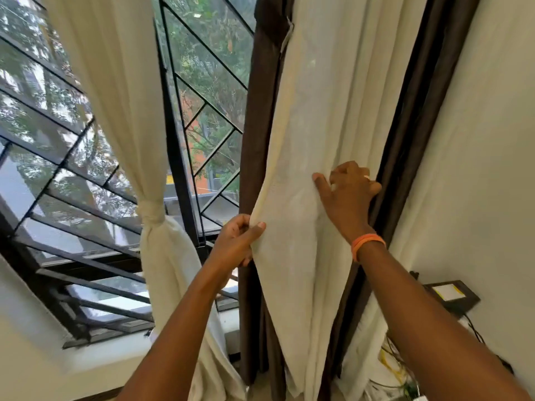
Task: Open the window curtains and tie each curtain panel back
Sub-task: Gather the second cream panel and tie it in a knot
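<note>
Daylight and green trees are seen through a window (pixel 72 146) crossed by black diagonal bars, set in a pale wall (pixel 477 169). At the left of the window a cream panel (pixel 115 91) is already gathered and knotted on itself, the knot (pixel 152 211) lying about level with the hands, and its lower part is spread out below the knot.

At the right of the window a second cream sheer (pixel 318 117) is hung in front of a brown curtain (pixel 260 111), whose dark folds are seen on both sides of it. The left edge of the sheer is pinched by the left hand (pixel 236 241): the thumb is laid over the front of the cloth and the curled fingers are tucked behind it, so that the edge is drawn slightly leftward at that point. The right hand (pixel 346 195) is placed higher and further right, at the sheer's right side, with its fingers curled into the folds where the sheer meets the brown curtain; the cloth is gripped there. The sheer is thus spread flat between the two hands, and it hangs loose below them. An orange band (pixel 367 244) is worn on the right wrist.

Low at the right, a dark box (pixel 451 296) with a white label is seen against the wall, with cables (pixel 390 363) beneath it.
</note>
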The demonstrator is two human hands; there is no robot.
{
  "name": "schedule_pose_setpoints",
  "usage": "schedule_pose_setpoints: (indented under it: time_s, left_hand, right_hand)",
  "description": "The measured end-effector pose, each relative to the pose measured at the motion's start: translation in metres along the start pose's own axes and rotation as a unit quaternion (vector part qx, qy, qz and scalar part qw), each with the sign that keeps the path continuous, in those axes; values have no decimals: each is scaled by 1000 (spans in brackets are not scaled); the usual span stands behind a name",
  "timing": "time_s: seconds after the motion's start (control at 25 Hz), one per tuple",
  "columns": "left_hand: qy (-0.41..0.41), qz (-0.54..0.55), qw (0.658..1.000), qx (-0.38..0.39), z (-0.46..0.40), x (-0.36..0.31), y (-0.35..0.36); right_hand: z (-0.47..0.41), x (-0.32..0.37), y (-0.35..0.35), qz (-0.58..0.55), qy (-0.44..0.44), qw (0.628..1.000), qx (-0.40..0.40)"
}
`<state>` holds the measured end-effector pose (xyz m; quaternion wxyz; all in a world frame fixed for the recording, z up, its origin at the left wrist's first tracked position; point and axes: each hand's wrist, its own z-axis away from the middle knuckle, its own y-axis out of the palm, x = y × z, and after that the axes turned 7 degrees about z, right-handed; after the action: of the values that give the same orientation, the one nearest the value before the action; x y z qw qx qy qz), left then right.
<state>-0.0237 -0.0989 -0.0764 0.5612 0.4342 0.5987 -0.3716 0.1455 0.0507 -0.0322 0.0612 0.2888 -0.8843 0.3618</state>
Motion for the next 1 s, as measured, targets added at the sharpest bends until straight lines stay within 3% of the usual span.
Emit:
schedule_pose_setpoints:
  time_s: [0.12,0.16,0.28,0.4,0.44,0.48,0.52,0.56,0.6,0.64,0.68,0.76,0.88,0.92,0.96,1.0]
  left_hand:
    - [91,-208,974,-19,17,-10,-26]
    - [100,-226,969,0,23,-14,-30]
    - [26,-84,993,78,54,-18,-32]
    - [1,4,1000,29,79,-3,-20]
    - [11,14,1000,3,83,1,-15]
    - [22,10,999,-23,85,5,-13]
    - [37,-4,998,-54,86,6,-12]
    - [51,-28,995,-87,84,8,-13]
    - [63,-49,991,-109,83,10,-16]
    - [69,-68,987,-125,82,12,-20]
    - [75,-77,985,-135,80,14,-25]
    - [74,-59,981,-169,76,23,-29]
    - [25,-8,980,-195,72,43,-18]
    - [-6,-7,982,-189,68,52,-11]
    - [-39,-12,983,-179,61,66,-6]
    - [-68,-15,984,-167,54,79,0]
  right_hand:
    - [9,16,-29,-113,4,992,51]
    - [16,23,-38,-159,-1,986,55]
    - [40,42,-55,-262,12,965,21]
    - [77,54,-43,-361,50,931,7]
    - [97,55,-27,-329,18,943,56]
    - [124,53,-10,-269,-42,947,171]
    - [153,51,2,-181,-109,917,338]
    - [186,43,11,-68,-167,839,513]
    - [214,29,18,38,-203,741,639]
    - [236,12,25,84,-196,688,693]
    - [245,-3,31,59,-163,699,693]
    - [228,-27,40,-66,-91,800,589]
    - [138,-44,36,-146,47,954,256]
    - [105,-55,30,-132,102,979,117]
    - [80,-73,29,-101,163,981,7]
    - [60,-94,33,-89,221,970,-47]
